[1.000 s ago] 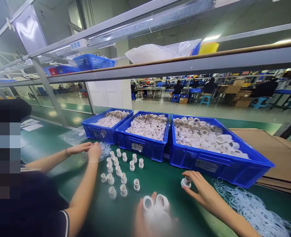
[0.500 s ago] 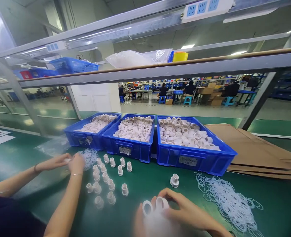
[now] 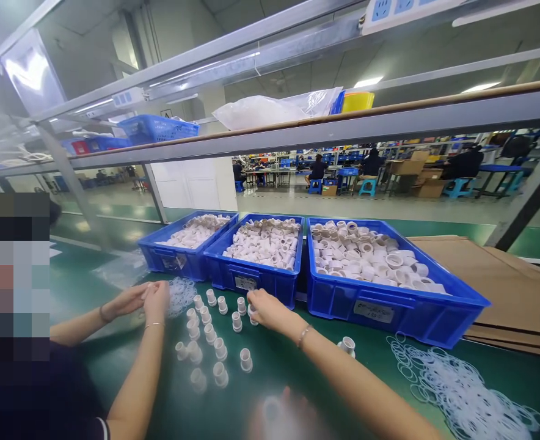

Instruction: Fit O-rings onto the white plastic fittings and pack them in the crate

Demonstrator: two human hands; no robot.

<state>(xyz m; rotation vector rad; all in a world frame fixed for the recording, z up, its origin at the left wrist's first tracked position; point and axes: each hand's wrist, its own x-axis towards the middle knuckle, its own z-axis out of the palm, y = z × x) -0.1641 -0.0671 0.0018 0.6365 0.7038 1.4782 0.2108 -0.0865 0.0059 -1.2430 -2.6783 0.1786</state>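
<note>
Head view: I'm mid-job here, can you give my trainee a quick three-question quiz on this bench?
1. True or false: three blue bins of white parts stand side by side on the green table.
2. The right hand reaches to: A) the cardboard, B) the upright white fittings, C) the top shelf.
3. What lies loose to the right of the lone fitting?

Key: 1 true. 2 B. 3 a pile of clear rings.
</note>
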